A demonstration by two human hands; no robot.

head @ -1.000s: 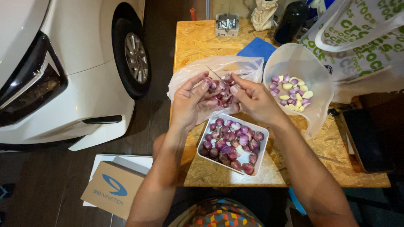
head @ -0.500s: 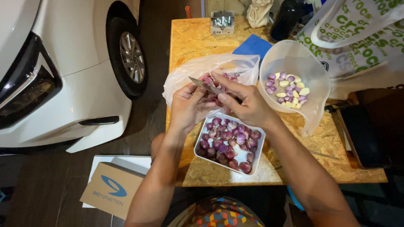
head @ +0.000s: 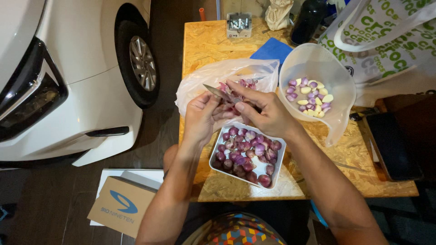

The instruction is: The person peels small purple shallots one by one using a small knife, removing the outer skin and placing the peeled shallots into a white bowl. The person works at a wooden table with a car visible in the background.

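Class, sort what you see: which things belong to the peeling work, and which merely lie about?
In use: knife, right hand, left hand, tray of shallots, bowl of peeled ones, plastic bag.
Lying about: blue cloth, dark bottle, cardboard box.

One knife (head: 217,92), one tray (head: 278,173), one bowl (head: 338,122)

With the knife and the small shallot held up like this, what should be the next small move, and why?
Probably draw the knife in the right hand gently across the shallot pinched in the left hand to lift its skin. Both hands are raised over the plastic bag holding peels, the white tray holds unpeeled shallots, and the clear bowl holds peeled ones.
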